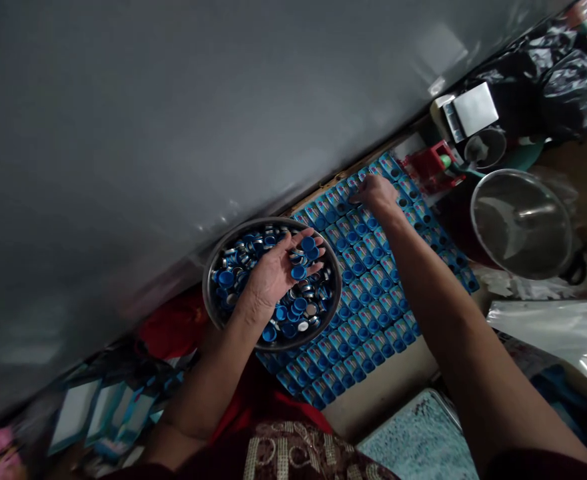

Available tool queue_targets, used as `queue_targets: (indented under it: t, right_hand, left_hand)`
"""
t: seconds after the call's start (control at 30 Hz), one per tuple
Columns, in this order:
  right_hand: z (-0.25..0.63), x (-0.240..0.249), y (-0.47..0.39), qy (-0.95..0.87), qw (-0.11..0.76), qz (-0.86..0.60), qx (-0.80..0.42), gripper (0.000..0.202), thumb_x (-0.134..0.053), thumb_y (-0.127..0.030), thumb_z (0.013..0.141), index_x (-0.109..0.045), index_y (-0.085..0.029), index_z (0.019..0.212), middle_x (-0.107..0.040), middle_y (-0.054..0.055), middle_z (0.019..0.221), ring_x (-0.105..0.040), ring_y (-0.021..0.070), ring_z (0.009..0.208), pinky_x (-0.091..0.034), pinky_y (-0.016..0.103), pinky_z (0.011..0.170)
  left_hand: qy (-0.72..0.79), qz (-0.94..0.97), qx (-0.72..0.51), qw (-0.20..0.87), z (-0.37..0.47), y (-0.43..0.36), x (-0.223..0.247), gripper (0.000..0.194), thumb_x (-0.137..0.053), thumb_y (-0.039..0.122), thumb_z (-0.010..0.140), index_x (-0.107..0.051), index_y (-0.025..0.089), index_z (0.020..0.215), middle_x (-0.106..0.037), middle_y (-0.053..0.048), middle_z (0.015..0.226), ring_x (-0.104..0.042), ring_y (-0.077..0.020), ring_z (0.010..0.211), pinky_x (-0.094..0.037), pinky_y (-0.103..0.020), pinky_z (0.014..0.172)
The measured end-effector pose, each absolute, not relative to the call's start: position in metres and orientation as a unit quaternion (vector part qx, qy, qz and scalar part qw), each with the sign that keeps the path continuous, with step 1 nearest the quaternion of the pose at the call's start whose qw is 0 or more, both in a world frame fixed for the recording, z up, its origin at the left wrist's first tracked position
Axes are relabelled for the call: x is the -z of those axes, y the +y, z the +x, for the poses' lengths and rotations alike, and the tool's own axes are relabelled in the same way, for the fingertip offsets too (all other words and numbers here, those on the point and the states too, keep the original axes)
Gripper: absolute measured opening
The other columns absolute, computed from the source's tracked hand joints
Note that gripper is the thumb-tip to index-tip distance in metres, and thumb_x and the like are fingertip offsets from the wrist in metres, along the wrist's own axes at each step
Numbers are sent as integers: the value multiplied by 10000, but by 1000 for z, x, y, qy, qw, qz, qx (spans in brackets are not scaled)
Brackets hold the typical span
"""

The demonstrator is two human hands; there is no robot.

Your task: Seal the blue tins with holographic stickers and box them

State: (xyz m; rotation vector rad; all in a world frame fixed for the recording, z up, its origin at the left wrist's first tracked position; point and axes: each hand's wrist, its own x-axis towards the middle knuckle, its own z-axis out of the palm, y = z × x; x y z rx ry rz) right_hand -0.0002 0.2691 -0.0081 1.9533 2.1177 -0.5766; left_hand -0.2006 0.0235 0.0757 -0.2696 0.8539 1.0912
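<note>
A round metal bowl (207, 283) is heaped with small caps, blue on one face and silvery on the rim. Over it my left hand (268, 277) lies palm up, fingers stretched out, with several blue caps (298, 272) resting on the palm and fingers. My right hand (376, 192) reaches to the far rows of small blue printed cards (361, 291), fingertips pinched together low over one card. Whatever is between those fingertips is hidden. Many nearer cards carry a round blue piece at the lower end; some at the far right show a dark round spot there.
Grey wall (123, 133) rises behind the cards. To the right stand a large pot with a clear lid (521, 223), a small scale (475, 110), a red holder (436, 167) and black plastic bags (573, 87). A speckled turquoise tray (423, 440) lies near my body.
</note>
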Motion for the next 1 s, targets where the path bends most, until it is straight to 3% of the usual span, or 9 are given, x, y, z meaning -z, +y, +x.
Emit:
queue_targets:
  t: [0.1,0.17,0.27,0.33,0.47,0.6,0.73,0.83,1.0]
  right_hand:
    - [-13,-13,259,696,126,684,180,181,-841,-278,822,-759,-197,962,-765,91,998,-705,269,949,-504,359,818]
    - [-22,-33,238,705,90,678,185,200,-873,-246,781,-768,-210,948,-771,79,982,-705,270,936,-500,350,806]
    - [-32,-65,190,738,-19,621,265,89,-780,-315,893,-783,-227,908,-754,38,854,-680,213,818,-472,305,732]
    - [-36,-85,153,758,-69,555,335,192,-688,-366,971,-787,-233,874,-734,21,785,-658,183,747,-445,283,675]
    - [-39,-105,96,782,-86,482,386,126,-739,-327,931,-797,-228,879,-750,27,870,-661,165,792,-438,270,691]
    - [-35,-94,78,732,-110,512,436,57,-723,-175,833,-768,-209,843,-730,10,813,-638,139,727,-448,254,674]
    - [-21,-66,99,658,-187,521,512,128,-684,-238,782,-742,-198,889,-712,-5,758,-634,140,686,-481,248,645]
    - [-12,-46,138,621,-231,579,475,282,-639,-295,753,-772,-175,971,-700,-1,743,-614,149,665,-482,258,630]
    - [-11,-17,193,611,-160,650,423,396,-503,-281,770,-807,-112,960,-705,33,708,-631,167,654,-465,251,614]
  left_hand:
    - [394,-117,-495,765,-198,19,-75,432,-493,421,1104,-755,155,1320,-763,-156,1340,-708,-310,1308,-574,-487,1134]
    - [406,-120,-490,762,-196,16,-79,441,-467,411,1114,-752,144,1320,-769,-158,1326,-712,-300,1301,-566,-480,1144]
    - [425,-126,-490,750,-196,12,-86,447,-464,393,1117,-748,115,1321,-778,-179,1293,-724,-298,1274,-561,-488,1150]
    - [428,-133,-494,745,-195,11,-86,434,-471,375,1117,-747,116,1330,-791,-177,1257,-734,-291,1253,-563,-493,1148]
    - [425,-145,-494,744,-188,11,-81,392,-473,316,1116,-760,136,1315,-810,-142,1212,-756,-261,1188,-584,-475,1129]
    - [442,-166,-481,739,-179,13,-82,344,-511,281,1097,-783,131,1246,-828,-122,1115,-783,-245,1081,-618,-461,1085]
    - [461,-171,-472,732,-178,16,-89,353,-495,275,1104,-793,95,1158,-829,-136,1071,-796,-227,999,-641,-426,1041]
    - [454,-146,-471,742,-183,19,-94,374,-492,295,1105,-796,83,1156,-814,-166,1168,-791,-236,1051,-642,-396,1023]
    - [458,-127,-475,740,-194,19,-94,365,-551,323,1075,-793,87,1213,-780,-191,1272,-762,-278,1169,-619,-420,1062]
